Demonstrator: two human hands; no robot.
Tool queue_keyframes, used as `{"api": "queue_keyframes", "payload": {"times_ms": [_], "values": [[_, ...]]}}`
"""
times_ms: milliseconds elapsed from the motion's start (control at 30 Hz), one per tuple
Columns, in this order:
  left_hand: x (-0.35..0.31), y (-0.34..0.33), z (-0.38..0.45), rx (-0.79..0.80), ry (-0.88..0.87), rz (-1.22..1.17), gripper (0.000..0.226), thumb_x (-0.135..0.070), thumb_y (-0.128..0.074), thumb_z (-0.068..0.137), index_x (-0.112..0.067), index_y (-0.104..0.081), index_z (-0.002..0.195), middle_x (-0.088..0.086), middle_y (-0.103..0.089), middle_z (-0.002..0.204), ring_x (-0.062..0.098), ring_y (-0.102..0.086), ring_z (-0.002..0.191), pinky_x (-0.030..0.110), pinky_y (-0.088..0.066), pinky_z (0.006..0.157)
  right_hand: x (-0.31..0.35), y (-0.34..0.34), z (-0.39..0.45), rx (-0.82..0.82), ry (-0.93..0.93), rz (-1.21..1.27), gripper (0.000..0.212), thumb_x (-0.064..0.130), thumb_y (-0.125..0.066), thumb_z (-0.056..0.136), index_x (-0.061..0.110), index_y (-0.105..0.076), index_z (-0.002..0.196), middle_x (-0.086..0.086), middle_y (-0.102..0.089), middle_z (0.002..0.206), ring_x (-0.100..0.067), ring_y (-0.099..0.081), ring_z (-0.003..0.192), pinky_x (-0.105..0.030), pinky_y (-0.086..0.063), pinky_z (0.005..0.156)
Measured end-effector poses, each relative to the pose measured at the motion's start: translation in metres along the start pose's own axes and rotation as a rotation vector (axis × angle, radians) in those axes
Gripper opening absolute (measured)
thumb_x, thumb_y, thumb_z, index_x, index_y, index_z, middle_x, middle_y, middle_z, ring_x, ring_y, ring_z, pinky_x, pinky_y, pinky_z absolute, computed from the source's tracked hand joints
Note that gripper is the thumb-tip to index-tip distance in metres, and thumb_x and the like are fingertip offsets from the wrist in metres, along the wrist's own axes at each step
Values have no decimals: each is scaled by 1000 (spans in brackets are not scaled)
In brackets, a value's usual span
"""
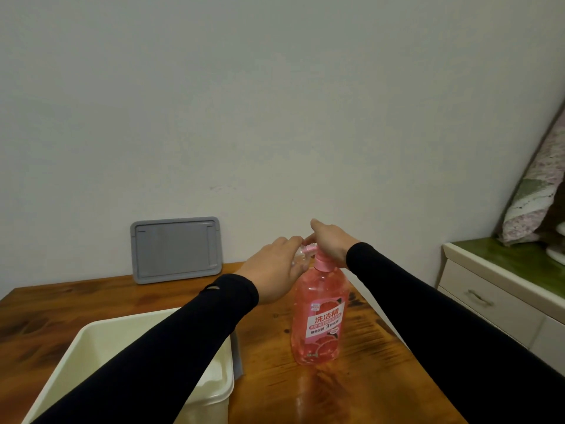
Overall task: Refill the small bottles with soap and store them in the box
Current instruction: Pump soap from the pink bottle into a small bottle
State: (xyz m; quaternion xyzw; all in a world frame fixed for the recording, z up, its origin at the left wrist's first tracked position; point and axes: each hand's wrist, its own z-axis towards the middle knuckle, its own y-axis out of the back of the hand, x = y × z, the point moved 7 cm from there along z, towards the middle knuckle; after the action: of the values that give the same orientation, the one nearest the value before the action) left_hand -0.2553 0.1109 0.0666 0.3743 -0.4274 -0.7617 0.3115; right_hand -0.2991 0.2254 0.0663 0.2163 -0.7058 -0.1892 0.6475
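Observation:
A tall pink soap bottle [318,319] with a pump top stands upright on the wooden table [360,377]. My right hand [331,244] rests on top of its pump head, fingers laid over it. My left hand [275,270] grips a small clear bottle [301,258], held up against the pump's nozzle; most of that small bottle is hidden by my fingers. A cream open box [214,390] sits at the near left of the table, partly covered by my left forearm.
A grey lid [175,249] leans upright against the wall at the back of the table. A white cabinet with drawers [489,304] stands to the right, with patterned fabric [538,191] above it.

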Motion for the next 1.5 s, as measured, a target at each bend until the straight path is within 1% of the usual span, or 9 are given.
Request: {"api": "queue_keyframes", "payload": {"times_ms": [133, 300, 467, 600, 733, 933, 1067, 1233, 1500], "values": [[-3, 10, 4, 0, -2, -13, 50, -42, -41, 99, -22, -30, 143, 3, -50, 128, 18, -54, 105, 27, -43, 87, 13, 9, -7, -10, 7, -11, 58, 40, -17, 102, 3, -54, 129, -12, -55, 112, -22, -50, 98, -29, -34, 80], [-4, 15, 6, -7, -10, 25, 49, -41, -41, 99, -21, -31, 142, 4, -51, 128, 19, -55, 105, 29, -45, 88, 18, 11, -7, 5, -4, -33, 60, 41, -16, 102, 3, -54, 129, -15, -60, 119, -21, -50, 95, -28, -35, 71], [-1, 2, 1, 7, 2, 10, 50, -43, -40, 99, -21, -30, 143, 4, -50, 131, 19, -54, 109, 32, -46, 92, 0, 0, 1, -10, -1, 4, 62, 40, -16, 102, 0, -54, 128, 6, -45, 55, -10, -41, 60, -23, -31, 57], [0, 2, 1, 29, 7, 9, 51, -42, -41, 99, -21, -29, 144, 4, -49, 133, 19, -54, 110, 30, -45, 93, 0, 2, -1, -15, 2, -13, 61, 41, -16, 102, 1, -52, 131, 3, -46, 70, -12, -46, 68, -30, -38, 76], [-5, 14, 4, 1, 0, -12, 49, -41, -41, 99, -21, -31, 143, 3, -50, 129, 16, -54, 104, 24, -42, 85, 17, 10, -8, -3, 6, -19, 61, 42, -16, 102, 3, -52, 131, -13, -56, 123, -22, -48, 102, -31, -32, 86], [-2, 9, 1, 6, 2, -19, 48, -41, -41, 99, -22, -31, 142, 4, -51, 127, 17, -54, 103, 28, -45, 87, 9, 5, 0, -18, 21, -29, 63, 43, -15, 101, 2, -54, 129, -14, -60, 119, -21, -54, 92, -32, -38, 79], [0, 1, -1, 25, 10, 1, 48, -41, -42, 99, -22, -32, 142, 4, -50, 129, 19, -55, 108, 33, -46, 93, -1, 0, 2, -14, 5, -52, 62, 40, -14, 102, 1, -51, 132, -9, -60, 98, -21, -50, 95, -35, -34, 92], [-3, 8, 2, 24, 7, -15, 48, -42, -41, 99, -22, -32, 142, 3, -50, 129, 17, -55, 105, 28, -45, 89, 9, 7, -4, -16, 6, -32, 60, 41, -16, 102, 3, -52, 131, -12, -55, 123, -22, -48, 101, -31, -33, 86], [0, 6, 1, 15, 6, -29, 48, -41, -42, 99, -23, -32, 142, 3, -51, 128, 17, -54, 105, 28, -45, 89, 6, 4, 3, -24, 22, -29, 61, 41, -17, 101, 1, -55, 128, -14, -62, 120, -18, -54, 90, -30, -38, 83]]}}
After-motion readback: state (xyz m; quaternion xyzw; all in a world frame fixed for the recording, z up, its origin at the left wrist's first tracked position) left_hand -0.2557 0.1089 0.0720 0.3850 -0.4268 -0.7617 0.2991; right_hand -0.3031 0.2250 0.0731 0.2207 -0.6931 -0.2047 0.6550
